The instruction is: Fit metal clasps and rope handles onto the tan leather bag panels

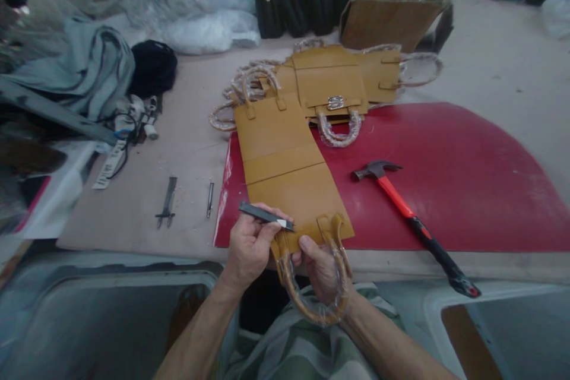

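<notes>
My left hand [250,248] is closed around a dark flat bar-shaped tool [262,214] with a white patch near one end; its kind is unclear. That end lies over the tan leather bag panel [294,190], close to a handle tab. My right hand [321,266] pinches the panel's near edge, thumb on top and the other fingers partly hidden. A plastic-wrapped handle [317,312] hangs from this edge, looping over my right hand. The long panel reaches away from me to a second wrapped handle [259,74] at its far end.
A claw hammer [412,217] lies on the red mat [472,178]. Left of the mat are a pronged tool [167,202] and a thin metal rod [210,200]. Behind are more tan bags [332,80], a cardboard box [387,15] and black bags [294,3].
</notes>
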Demonstrator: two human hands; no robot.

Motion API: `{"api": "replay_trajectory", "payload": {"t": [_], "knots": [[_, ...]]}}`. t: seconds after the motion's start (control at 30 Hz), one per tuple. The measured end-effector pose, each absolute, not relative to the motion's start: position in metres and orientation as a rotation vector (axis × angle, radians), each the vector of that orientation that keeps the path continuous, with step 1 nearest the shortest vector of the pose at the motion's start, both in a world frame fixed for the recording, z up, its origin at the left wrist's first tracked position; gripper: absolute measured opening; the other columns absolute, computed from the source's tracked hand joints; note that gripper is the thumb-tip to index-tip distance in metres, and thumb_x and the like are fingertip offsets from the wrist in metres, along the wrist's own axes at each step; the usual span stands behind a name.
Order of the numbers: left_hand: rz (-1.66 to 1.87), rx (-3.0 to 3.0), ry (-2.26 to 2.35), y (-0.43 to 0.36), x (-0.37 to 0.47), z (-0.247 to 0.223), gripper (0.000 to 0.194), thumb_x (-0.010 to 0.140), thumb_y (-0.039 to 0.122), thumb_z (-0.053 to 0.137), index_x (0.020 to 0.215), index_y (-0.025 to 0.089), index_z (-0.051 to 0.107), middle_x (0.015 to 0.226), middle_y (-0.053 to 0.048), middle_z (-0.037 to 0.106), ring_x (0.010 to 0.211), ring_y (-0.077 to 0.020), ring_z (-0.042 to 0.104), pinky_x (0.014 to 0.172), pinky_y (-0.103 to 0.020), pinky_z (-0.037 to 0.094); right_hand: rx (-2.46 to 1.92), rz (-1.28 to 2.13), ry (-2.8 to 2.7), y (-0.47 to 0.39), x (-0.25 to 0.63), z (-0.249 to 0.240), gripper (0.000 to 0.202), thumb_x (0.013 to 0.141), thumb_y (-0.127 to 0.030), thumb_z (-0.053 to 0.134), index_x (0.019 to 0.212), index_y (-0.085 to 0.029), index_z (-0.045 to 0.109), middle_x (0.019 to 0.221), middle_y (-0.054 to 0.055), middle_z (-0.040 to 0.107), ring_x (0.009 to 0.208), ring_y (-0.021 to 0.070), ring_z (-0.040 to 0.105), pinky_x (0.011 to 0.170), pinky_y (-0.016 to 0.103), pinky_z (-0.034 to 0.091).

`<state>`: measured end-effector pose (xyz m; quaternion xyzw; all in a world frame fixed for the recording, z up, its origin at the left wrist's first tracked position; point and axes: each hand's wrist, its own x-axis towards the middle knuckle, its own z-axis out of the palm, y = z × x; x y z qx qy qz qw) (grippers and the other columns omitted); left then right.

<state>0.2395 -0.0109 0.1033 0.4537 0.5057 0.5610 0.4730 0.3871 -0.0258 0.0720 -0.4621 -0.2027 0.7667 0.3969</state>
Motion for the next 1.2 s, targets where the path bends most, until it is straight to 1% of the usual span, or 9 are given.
{"api": "replay_trajectory", "payload": {"t": [0.1,0.27,0.4,0.53,0.67,0.8,0.9,1.0,1.2], "knots": [[1.376,1.139,1.252,-0.014,0.239,0.102,0.015,0.092,0.023,0.065,0.103,0.019,0.055,0.096,-0.003,0.074,0.092,-0.0177,0.076,0.087,-0.031,0.063,-1.214,1.946,-0.483,-0.026,0.387,0.072,0.052,0.063,-0.068,0.082,0.056,-0.018,0.067,0.059,0.003,0.063,0.061,0.0154,0.059,0.066,0.031,0.051],[1.377,1.227,1.283,-0.017,0.239,0.101,0.014,0.093,0.022,0.063,0.104,0.019,0.056,0.098,-0.004,0.074,0.093,-0.019,0.076,0.085,-0.031,0.063,-1.195,1.939,-0.493,-0.026,0.387,0.071,0.052,0.064,-0.066,0.082,0.057,-0.018,0.064,0.058,0.001,0.061,0.059,0.0142,0.057,0.064,0.03,0.051],[1.362,1.331,1.312,-0.017,0.239,0.1,0.012,0.093,0.02,0.061,0.105,0.019,0.057,0.098,-0.004,0.074,0.091,-0.0183,0.076,0.084,-0.032,0.063,-1.2,1.924,-0.508,-0.026,0.387,0.072,0.051,0.065,-0.064,0.082,0.056,-0.017,0.066,0.059,0.002,0.061,0.06,0.0144,0.057,0.066,0.031,0.051],[1.325,1.54,1.403,-0.016,0.239,0.101,0.013,0.092,0.016,0.059,0.104,0.02,0.058,0.097,-0.004,0.075,0.091,-0.0168,0.076,0.084,-0.029,0.062,-1.209,1.912,-0.486,-0.026,0.385,0.073,0.051,0.063,-0.064,0.083,0.054,-0.017,0.066,0.057,0.002,0.061,0.058,0.0144,0.057,0.063,0.031,0.052],[1.352,1.745,1.464,-0.014,0.24,0.103,0.013,0.09,0.014,0.059,0.102,0.02,0.059,0.093,-0.003,0.075,0.089,-0.015,0.075,0.081,-0.025,0.061,-1.151,1.941,-0.502,-0.027,0.385,0.073,0.048,0.065,-0.061,0.083,0.056,-0.017,0.066,0.062,0.003,0.064,0.059,0.0161,0.061,0.065,0.035,0.056],[1.359,1.832,1.474,-0.013,0.241,0.103,0.013,0.09,0.013,0.058,0.102,0.02,0.059,0.094,-0.003,0.075,0.089,-0.0149,0.075,0.082,-0.025,0.06,-1.153,1.886,-0.53,-0.027,0.385,0.071,0.043,0.063,-0.057,0.085,0.061,-0.017,0.069,0.061,0.002,0.064,0.06,0.0163,0.061,0.067,0.036,0.057],[1.369,1.867,1.462,-0.013,0.241,0.101,0.014,0.09,0.012,0.057,0.102,0.02,0.058,0.094,-0.004,0.075,0.089,-0.0147,0.075,0.082,-0.024,0.061,-1.168,1.857,-0.551,-0.027,0.383,0.069,0.044,0.062,-0.058,0.085,0.06,-0.017,0.069,0.06,0.003,0.065,0.059,0.0161,0.061,0.067,0.035,0.057],[1.362,1.889,1.483,-0.011,0.241,0.1,0.013,0.09,0.012,0.058,0.101,0.019,0.059,0.092,-0.004,0.075,0.088,-0.0145,0.075,0.082,-0.024,0.06,-1.201,1.812,-0.579,-0.027,0.38,0.066,0.044,0.063,-0.059,0.083,0.06,-0.016,0.07,0.058,0.003,0.065,0.057,0.0158,0.061,0.065,0.034,0.056],[1.318,1.851,1.469,-0.004,0.238,0.094,0.013,0.089,0.013,0.058,0.099,0.019,0.061,0.091,-0.004,0.075,0.085,-0.0152,0.074,0.078,-0.025,0.061,-1.254,1.731,-0.679,-0.025,0.373,0.064,0.045,0.07,-0.059,0.076,0.06,-0.016,0.07,0.059,0.007,0.068,0.056,0.0164,0.062,0.065,0.033,0.055]]}}
